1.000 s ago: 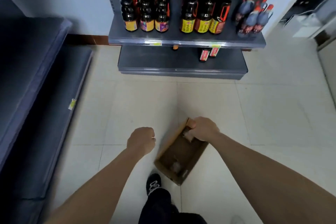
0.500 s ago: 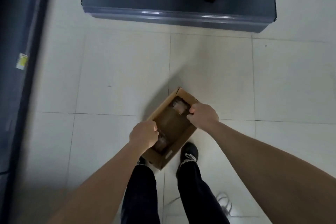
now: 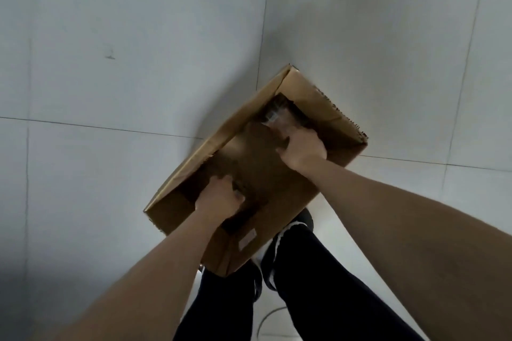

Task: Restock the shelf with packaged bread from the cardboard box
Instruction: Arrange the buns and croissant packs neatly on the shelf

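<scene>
An open brown cardboard box (image 3: 318, 97) lies slantwise on the pale tiled floor, right in front of my legs. Both my hands reach inside it. At the far end my right hand (image 3: 303, 151) grips a clear-wrapped packaged bread (image 3: 274, 115), whose shiny wrapper shows just past the fingers. At the near end my left hand (image 3: 219, 201) has its fingers curled round a dark package (image 3: 249, 203), blurred and mostly hidden in shadow. The rest of the box's inside is dark. No shelf is in view.
My legs in black trousers (image 3: 318, 285) and a dark shoe (image 3: 304, 220) stand against the box's near right side. Pale floor tiles (image 3: 124, 50) with thin grout lines spread all round the box. A light cord (image 3: 270, 315) lies on the floor between my legs.
The view has tipped from the shelves straight down onto the box. My left hand has moved from the air into the box's near end, and my right hand has gone deeper at the far end.
</scene>
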